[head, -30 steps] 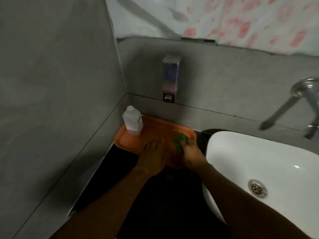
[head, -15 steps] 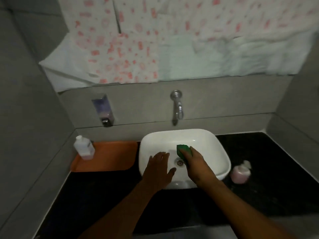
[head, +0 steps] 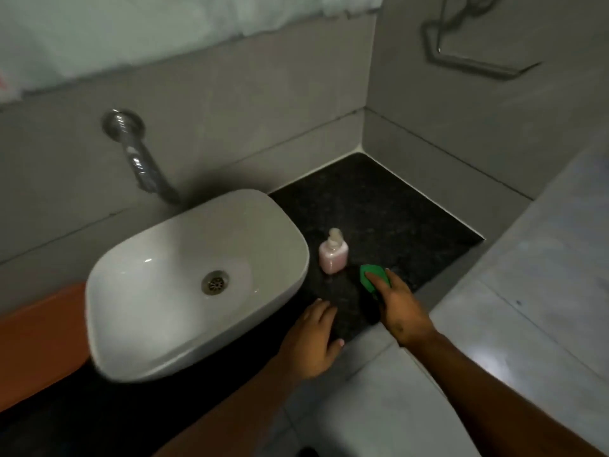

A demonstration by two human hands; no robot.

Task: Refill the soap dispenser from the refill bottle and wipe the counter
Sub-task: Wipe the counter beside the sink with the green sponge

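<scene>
A small pink soap dispenser (head: pixel 333 255) with a pale pump top stands upright on the black counter (head: pixel 379 206), just right of the white basin (head: pixel 184 282). My right hand (head: pixel 400 308) presses a green sponge (head: pixel 370 277) flat onto the counter, a little right of and nearer than the dispenser. My left hand (head: pixel 313 338) rests palm down on the counter's front edge beside the basin, fingers spread, holding nothing. The refill bottle is out of view.
A chrome tap (head: pixel 141 159) juts from the grey wall above the basin. An orange tray (head: pixel 36 338) lies at the far left. A metal holder (head: pixel 468 51) hangs on the right wall. A pale tiled ledge (head: pixel 527 291) borders the counter's right side.
The view has swung right from the tray, past the basin, to the counter's right part. My right hand carried the sponge from the tray over the basin onto the black counter; my left hand followed.
</scene>
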